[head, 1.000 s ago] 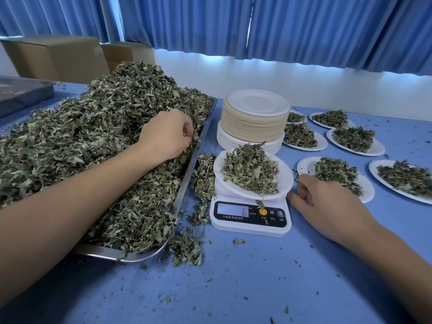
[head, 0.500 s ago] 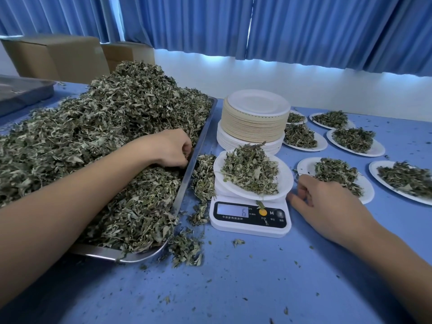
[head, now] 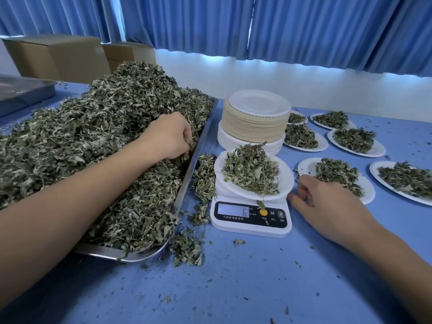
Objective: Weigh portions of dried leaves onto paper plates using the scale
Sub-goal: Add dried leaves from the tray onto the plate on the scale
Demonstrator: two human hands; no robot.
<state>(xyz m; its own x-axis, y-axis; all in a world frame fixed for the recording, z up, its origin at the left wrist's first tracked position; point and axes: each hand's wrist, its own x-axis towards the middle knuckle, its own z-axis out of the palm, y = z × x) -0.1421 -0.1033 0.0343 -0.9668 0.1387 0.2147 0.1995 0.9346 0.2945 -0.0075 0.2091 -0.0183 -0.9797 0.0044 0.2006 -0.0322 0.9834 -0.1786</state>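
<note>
Head view, clock positions taken from the scale [head: 250, 220], which sits mid-bench [head: 233, 288]. On its platform is a paper plate [head: 287, 181] carrying a portion [head: 251, 170] of leaves. The display [head: 233, 210] shows what looks like a single 6; we can't read the units. At 9 o'clock is a steel tray [head: 203, 136] heaped with dried leaves [head: 93, 136]. Spilled leaves [head: 203, 178] lie on the bench between the tray rim and the scale. The left hand [head: 168, 139] is in the heap at about 10 o'clock, near the tray's scale-side edge. Its fingers are curled down into the leaves and closed on a pinch; we can't tell how much they hold. The right hand [head: 327, 202] rests on the bench at 3 o'clock, just beside the scale body. Its fingers are loosely curled, hold nothing and are clear of the plate. A stack of empty plates [head: 257, 118] stands at 12 o'clock, and several filled plates [head: 368, 197] are spread from 1 to 3 o'clock. Our read: the step in hand is topping up the current portion to target. The task looks mid-run, with several plates done and plenty of heap left. The next move calls for lifting the pinch over the tray rim and releasing it onto the middle of the portion. We shouldn't lean on the plate, and the display should settle before we judge the weight. The leaves are light and flaky, so we expect some to shed on the way across.
</note>
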